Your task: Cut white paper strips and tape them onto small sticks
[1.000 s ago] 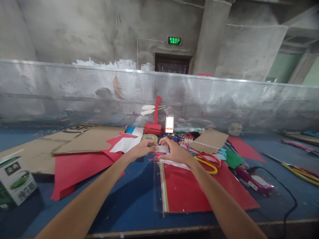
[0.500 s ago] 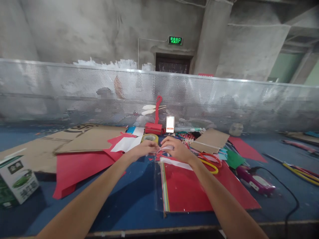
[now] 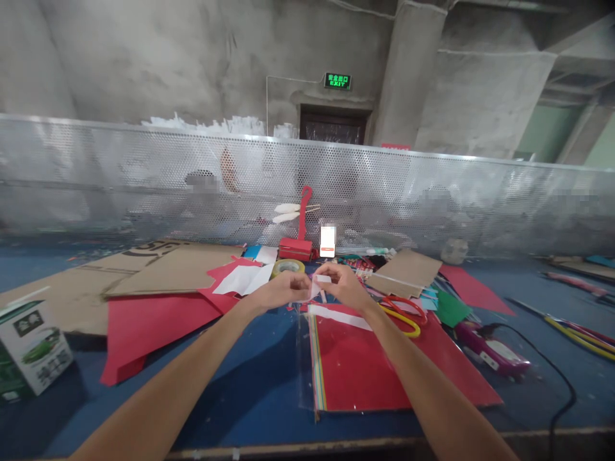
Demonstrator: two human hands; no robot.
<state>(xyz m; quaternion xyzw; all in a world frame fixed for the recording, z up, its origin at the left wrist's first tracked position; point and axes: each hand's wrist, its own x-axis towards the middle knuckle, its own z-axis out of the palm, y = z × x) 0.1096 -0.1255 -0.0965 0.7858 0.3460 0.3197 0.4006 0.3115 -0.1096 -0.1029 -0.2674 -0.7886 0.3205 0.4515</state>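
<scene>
A small piece of white paper is pinched between my two hands above the middle of the table. My left hand grips its left edge, where the paper looks thin and partly see-through. The fingers of my right hand are closed on its right side. Just below lies a stack of red paper sheets in a clear sleeve, with a white paper strip across its top edge. A roll of yellow tape rests behind my left hand. Scissors with red and yellow handles lie by my right forearm.
Cardboard sheets and red paper spread to the left, near a drink carton. A lit phone stands at the back. At right are a purple corded device and more scissors. A perforated metal panel borders the table.
My hands have turned slightly and moved a little apart, so the white paper between them shows more. The things on the table have stayed in place.
</scene>
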